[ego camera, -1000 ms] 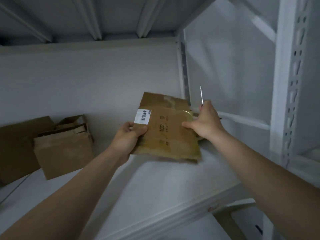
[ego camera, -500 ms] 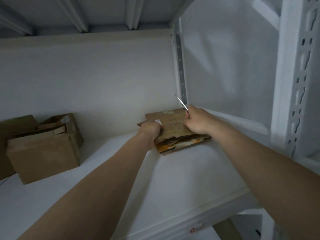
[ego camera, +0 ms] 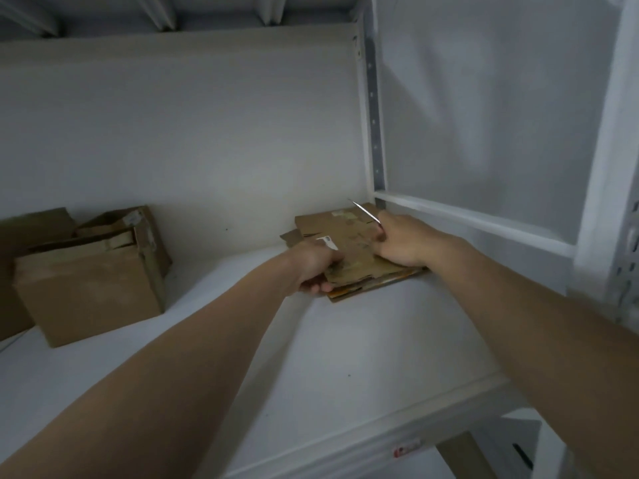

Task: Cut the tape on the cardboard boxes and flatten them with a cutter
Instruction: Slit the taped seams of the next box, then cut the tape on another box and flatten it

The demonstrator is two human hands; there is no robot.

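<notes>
Lowered since a second ago from mid-air onto the back right corner of the shelf (ego camera: 345,357): flattened box (ego camera: 349,243), now lying on top of a stack of flat cardboard (ego camera: 366,288). Reaching deeper in as well, both forearms.

At the left end of the shelf, against the back wall: open cardboard box (ego camera: 90,274), flaps loose, not yet flattened. Behind it, more brown cardboard, cut off by the edge of the view. Well apart from the stack.

Left hand (ego camera: 313,267): curled round the near left edge of the flattened box, holding it down on the stack.

Right hand (ego camera: 404,242): closed round the cutter (ego camera: 366,214), with the bare blade pointing up and back toward the rear upright (ego camera: 375,133) and the knuckles resting on the right side of the flattened box.

Step in hand, as judged: stacking a finished box, with cutting and flattening done for this one. Next move probably calls for letting go with the left hand, reaching across to the open cardboard box, and drawing it toward the front edge for cutting, blade kept clear of the left forearm.

Room: wide bare shelf between the open cardboard box and the stack, and along the front edge. Tight at the right, with the side rail (ego camera: 466,216) and rear upright just beside the right hand.
</notes>
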